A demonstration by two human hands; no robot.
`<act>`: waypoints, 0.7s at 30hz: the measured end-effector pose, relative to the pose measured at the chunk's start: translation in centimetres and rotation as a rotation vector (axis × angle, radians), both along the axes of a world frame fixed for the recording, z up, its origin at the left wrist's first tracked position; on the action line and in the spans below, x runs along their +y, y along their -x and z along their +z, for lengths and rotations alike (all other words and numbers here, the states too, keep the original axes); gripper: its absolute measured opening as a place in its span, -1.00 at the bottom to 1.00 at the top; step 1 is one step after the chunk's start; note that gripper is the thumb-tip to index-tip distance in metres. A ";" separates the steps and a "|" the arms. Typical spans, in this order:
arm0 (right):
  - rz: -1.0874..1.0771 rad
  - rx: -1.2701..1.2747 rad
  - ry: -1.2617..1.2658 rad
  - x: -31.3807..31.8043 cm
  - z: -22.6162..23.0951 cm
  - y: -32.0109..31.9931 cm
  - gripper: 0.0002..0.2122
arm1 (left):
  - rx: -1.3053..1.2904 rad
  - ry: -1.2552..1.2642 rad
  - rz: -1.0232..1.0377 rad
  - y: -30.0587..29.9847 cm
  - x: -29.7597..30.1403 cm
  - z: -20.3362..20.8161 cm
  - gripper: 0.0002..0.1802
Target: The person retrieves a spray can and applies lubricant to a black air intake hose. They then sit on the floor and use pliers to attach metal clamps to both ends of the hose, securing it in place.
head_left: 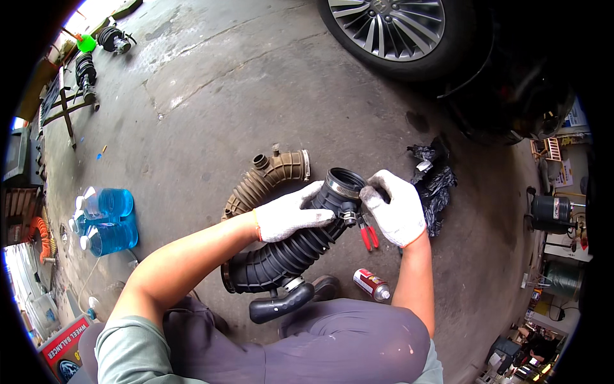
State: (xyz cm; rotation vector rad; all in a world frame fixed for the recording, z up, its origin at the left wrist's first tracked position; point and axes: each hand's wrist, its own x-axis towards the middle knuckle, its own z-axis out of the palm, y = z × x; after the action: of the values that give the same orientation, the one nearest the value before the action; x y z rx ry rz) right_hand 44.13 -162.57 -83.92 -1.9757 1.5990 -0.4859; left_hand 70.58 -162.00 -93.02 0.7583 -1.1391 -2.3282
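A black ribbed air intake hose [295,251] slants in front of my knees, its round opening at the upper right end. My left hand [289,216], in a white glove, wraps over the ribbed middle with the thumb stretched across it. My right hand [398,210], gloved too, has its fingers curled and pressed at the rim of that opening, beside the metal band clamp [343,186]. A smaller clamp sits on a side outlet [348,212]. Near the lower end, a black side chamber [281,303] sticks out. Just beyond lies a dusty brown intake hose [251,190].
Red-handled pliers [369,236] and a spray can [370,284] lie on the concrete floor near my right arm. A crumpled black plastic bag [437,185] is farther right. Jugs of blue liquid [110,235] stand left. A car wheel [391,31] is beyond, with struts [85,75] at far left.
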 end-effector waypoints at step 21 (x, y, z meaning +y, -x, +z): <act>0.176 -0.363 0.109 2.6 1.8 2.0 -0.36 | -0.583 1.347 0.181 -1.2 -0.9 6.3 0.08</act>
State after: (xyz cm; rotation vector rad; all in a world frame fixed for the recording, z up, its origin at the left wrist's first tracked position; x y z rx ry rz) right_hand 42.14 -159.92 -82.13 -1.9489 1.1868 -0.8223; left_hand 71.78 -162.88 -86.73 0.8681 -2.2837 -0.7419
